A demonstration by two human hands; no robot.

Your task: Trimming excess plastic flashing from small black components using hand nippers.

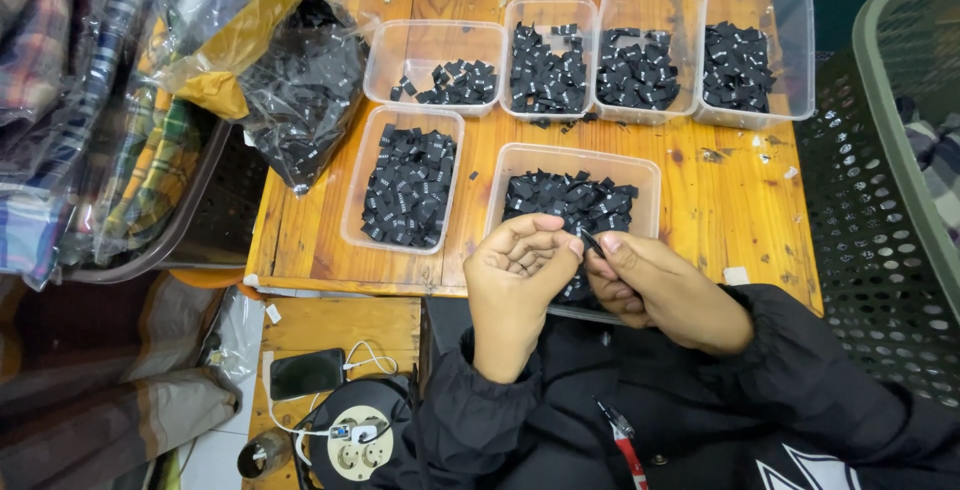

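My left hand [515, 272] and my right hand [655, 288] meet over the near clear plastic tub [575, 155], which holds small black fabric labels. Between the fingertips of both hands is one small black label [590, 242]. Both wrists come out of black sleeves. The near part of that tub is hidden under my hands.
Several more clear tubs of black labels [545, 68] stand on the wooden table [735, 205]. A plastic bag of labels [300, 100] lies at the left. A green mesh basket [890, 180] stands on the right, bagged plaid clothes [90, 110] on the left. A phone [306, 372] and a cable reel [350, 435] sit below.
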